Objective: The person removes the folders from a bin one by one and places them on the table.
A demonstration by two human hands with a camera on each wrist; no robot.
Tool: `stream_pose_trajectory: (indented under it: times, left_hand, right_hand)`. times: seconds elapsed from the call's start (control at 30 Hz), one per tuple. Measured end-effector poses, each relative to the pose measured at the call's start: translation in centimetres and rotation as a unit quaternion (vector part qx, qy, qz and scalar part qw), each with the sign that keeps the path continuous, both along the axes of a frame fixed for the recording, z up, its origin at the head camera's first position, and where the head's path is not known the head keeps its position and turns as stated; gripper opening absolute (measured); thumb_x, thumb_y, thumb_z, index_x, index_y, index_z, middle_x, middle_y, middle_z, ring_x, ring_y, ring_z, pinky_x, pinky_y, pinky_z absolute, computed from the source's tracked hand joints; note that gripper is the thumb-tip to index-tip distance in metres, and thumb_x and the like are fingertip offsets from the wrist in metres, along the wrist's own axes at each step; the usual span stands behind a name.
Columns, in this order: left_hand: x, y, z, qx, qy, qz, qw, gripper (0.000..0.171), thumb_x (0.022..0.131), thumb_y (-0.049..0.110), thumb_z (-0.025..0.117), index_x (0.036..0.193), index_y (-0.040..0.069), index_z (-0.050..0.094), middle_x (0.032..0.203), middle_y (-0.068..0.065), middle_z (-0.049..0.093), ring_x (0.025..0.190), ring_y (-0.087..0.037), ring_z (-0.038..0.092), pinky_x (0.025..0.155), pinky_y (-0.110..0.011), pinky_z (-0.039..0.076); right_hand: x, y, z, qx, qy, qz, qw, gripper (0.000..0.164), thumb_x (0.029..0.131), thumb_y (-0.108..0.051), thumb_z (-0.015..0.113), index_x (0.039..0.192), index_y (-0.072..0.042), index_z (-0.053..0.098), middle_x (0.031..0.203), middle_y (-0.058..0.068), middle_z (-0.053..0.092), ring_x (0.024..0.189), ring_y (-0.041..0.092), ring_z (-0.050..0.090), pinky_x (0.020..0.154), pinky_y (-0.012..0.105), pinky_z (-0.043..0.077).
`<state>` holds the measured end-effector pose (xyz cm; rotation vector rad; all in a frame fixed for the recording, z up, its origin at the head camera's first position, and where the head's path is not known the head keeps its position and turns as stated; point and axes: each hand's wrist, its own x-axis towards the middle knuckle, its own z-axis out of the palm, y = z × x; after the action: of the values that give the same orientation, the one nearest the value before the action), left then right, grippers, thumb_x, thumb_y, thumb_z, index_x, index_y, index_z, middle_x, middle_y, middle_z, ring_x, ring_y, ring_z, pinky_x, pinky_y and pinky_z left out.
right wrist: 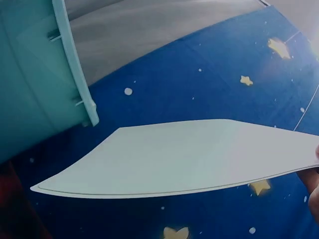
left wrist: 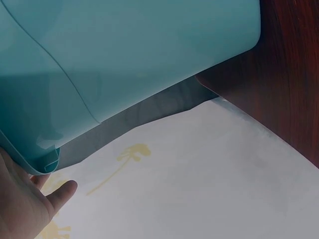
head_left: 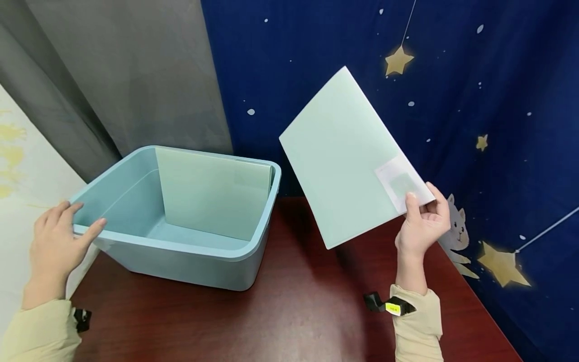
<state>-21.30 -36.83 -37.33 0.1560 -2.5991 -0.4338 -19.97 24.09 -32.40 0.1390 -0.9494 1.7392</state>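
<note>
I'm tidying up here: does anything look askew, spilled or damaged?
No spill or damage shows. Slightly odd: the upper left of the tub overhangs the edge of the table, rather than staying wholly above it.

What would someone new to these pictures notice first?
Probably the pale green folder, held up by a corner in the right hand before a dark blue starry curtain. Next, left of it, the light blue tub on the reddish-brown table, with a similar green folder standing inside and the left hand gripping its rim.
</note>
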Motion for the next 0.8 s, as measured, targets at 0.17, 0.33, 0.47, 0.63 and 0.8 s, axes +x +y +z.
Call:
stream_pose_trajectory:
  times: [0.17, 0.33, 0.47, 0.63, 0.8]
  left_hand:
    - [-0.2, -0.1, 0.0, 0.002, 0.001, -0.001, 1.0000, 0.080, 0.087, 0.055, 0.042, 0.139, -0.004, 0.026, 0.146, -0.026, 0.016, 0.133, -0.043, 0.009, 0.103, -0.060, 0.012]
    - [-0.3, -0.4, -0.2, -0.001, -0.001, 0.000, 1.0000, 0.081, 0.087, 0.055, 0.042, 0.139, -0.004, 0.026, 0.146, -0.026, 0.015, 0.134, -0.043, 0.008, 0.103, -0.060, 0.012]
    - [-0.3, -0.5, -0.2, -0.003, -0.003, 0.000, 1.0000, 0.081, 0.088, 0.056, 0.041, 0.140, -0.004, 0.025, 0.146, -0.026, 0.014, 0.134, -0.043, 0.008, 0.104, -0.060, 0.012]
    - [-0.2, -0.3, -0.1, -0.004, -0.011, 0.003, 0.9999, 0.081, 0.088, 0.056, 0.041, 0.140, -0.003, 0.024, 0.147, -0.025, 0.013, 0.134, -0.043, 0.007, 0.103, -0.061, 0.013]
    - [-0.3, -0.2, -0.2, -0.005, -0.014, 0.006, 0.9999, 0.082, 0.087, 0.056, 0.040, 0.140, -0.003, 0.024, 0.147, -0.025, 0.012, 0.134, -0.042, 0.007, 0.103, -0.061, 0.013]
  right_hand:
    - [0.3, 0.2, -1.3, -0.018, -0.025, -0.003, 1.000, 0.035, 0.071, 0.022, 0.059, 0.104, 0.009, 0.061, 0.098, 0.022, 0.058, 0.091, 0.031, 0.059, 0.073, 0.029, 0.053]
    - [0.4, 0.0, -2.8, -0.036, -0.045, -0.005, 0.998, 0.036, 0.071, 0.023, 0.058, 0.103, 0.009, 0.061, 0.096, 0.021, 0.059, 0.089, 0.030, 0.060, 0.072, 0.028, 0.053]
    - [0.5, -0.4, -4.0, -0.054, -0.067, 0.000, 0.996, 0.037, 0.071, 0.023, 0.058, 0.105, 0.010, 0.060, 0.096, 0.022, 0.059, 0.087, 0.029, 0.060, 0.072, 0.028, 0.053]
    - [0.6, -0.9, -5.9, -0.060, -0.094, 0.004, 0.994, 0.037, 0.072, 0.022, 0.058, 0.107, 0.009, 0.059, 0.099, 0.022, 0.058, 0.089, 0.029, 0.060, 0.070, 0.029, 0.054]
    - [0.6, -1.5, -7.7, -0.074, -0.123, 0.009, 0.990, 0.037, 0.074, 0.023, 0.055, 0.108, 0.009, 0.059, 0.098, 0.021, 0.059, 0.087, 0.026, 0.062, 0.066, 0.029, 0.054]
